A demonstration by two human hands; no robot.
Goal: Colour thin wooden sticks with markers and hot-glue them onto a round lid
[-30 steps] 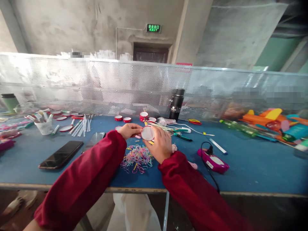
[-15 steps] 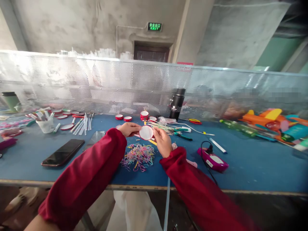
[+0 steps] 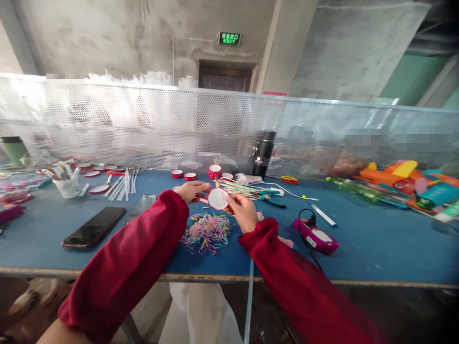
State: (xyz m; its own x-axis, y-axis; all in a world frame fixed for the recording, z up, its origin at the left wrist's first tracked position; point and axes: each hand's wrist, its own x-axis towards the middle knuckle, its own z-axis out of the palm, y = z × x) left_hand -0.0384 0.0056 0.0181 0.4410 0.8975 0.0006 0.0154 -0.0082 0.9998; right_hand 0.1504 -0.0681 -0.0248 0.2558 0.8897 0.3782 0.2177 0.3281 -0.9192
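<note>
A round white disc with a red rim (image 3: 217, 198) is held up over the table, its pale face toward me. My right hand (image 3: 243, 210) is closed on its right edge, thumb across the front. At the upper left rim, my left hand (image 3: 193, 191) has its fingers bent in a pinch; how firmly they grip is hard to see. Below the disc lies a tangled heap of thin pastel elastic bands (image 3: 208, 231). Behind it stand a small stack of red-rimmed rounds (image 3: 214, 171) and two similar rounds (image 3: 190, 176) farther left.
A phone (image 3: 93, 226) and a cup of white sticks (image 3: 67, 185) lie left. Pliers (image 3: 272, 198), thin sticks (image 3: 240, 189) and a black flask (image 3: 264, 155) are behind. A purple corded device (image 3: 316, 236), marker (image 3: 324, 215) and plastic bottle (image 3: 353, 191) occupy the right.
The disc has shifted very slightly right and down. My left fingertips have parted a little at its rim; my right hand still holds its edge.
</note>
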